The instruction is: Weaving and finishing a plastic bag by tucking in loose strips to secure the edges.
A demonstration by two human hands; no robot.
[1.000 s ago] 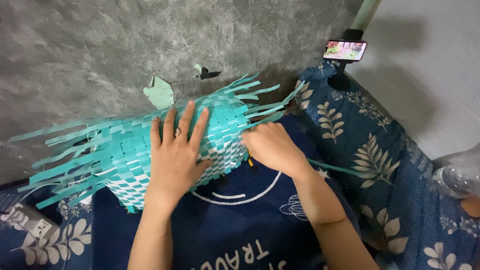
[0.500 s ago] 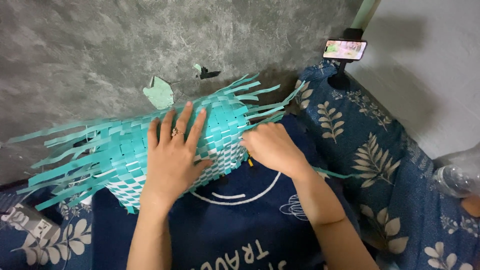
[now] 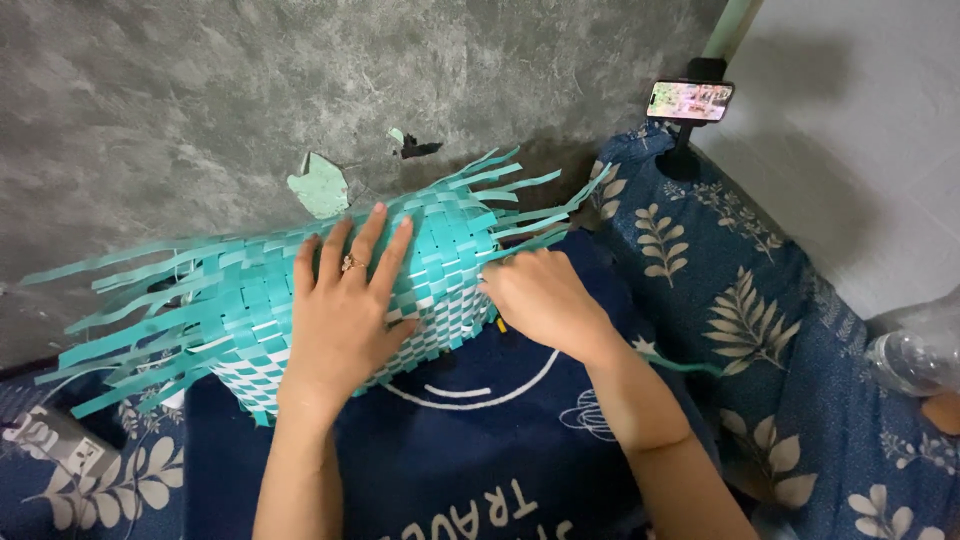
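head view | left hand (image 3: 345, 315) lies flat, fingers spread, pressing the teal woven basket (image 3: 250, 300) on the person's lap | right hand (image 3: 540, 305) is closed, pinching a strip at the basket's right end | basket's long axis runs left to right, loose strips (image 3: 530, 200) fanning toward the grey wall (image 3: 200, 100) | phone (image 3: 690, 100) stands far right

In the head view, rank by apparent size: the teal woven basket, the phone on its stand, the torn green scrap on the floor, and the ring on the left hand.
1. Teal woven basket, by far the largest.
2. Phone and green scrap: look about alike, and the phone lies farther from the camera, so unranked.
3. Ring on the left hand, smallest.
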